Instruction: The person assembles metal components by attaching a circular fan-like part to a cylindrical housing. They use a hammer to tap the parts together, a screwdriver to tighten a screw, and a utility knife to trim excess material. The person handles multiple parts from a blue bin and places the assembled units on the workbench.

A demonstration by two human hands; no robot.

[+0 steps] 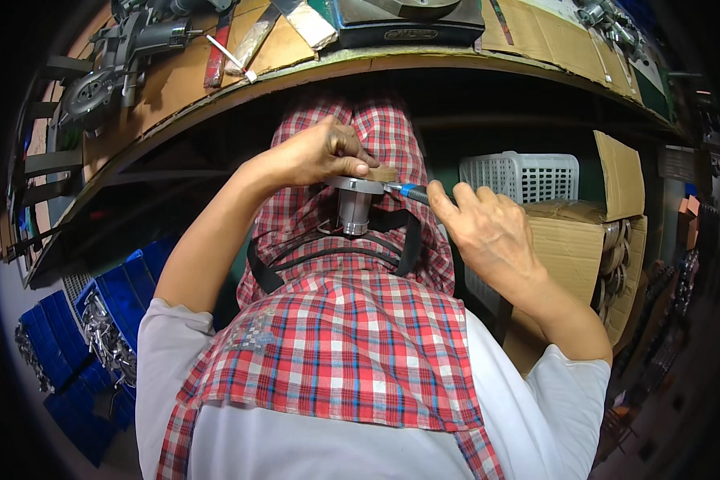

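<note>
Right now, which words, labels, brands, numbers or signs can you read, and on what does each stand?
None can be read.
Small plate on the black machine base: too small and blurred to read.
Blue-and-black tool handle: no lettering can be made out.

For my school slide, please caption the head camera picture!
Left hand at a brown disc atop a silver part, right hand gripping a blue-handled tool beside it.

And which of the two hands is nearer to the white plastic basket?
Right. The right hand, around a blue-handled tool, is just below the basket in the picture; the left hand is well left of the basket, by the metal cylinder.
</note>
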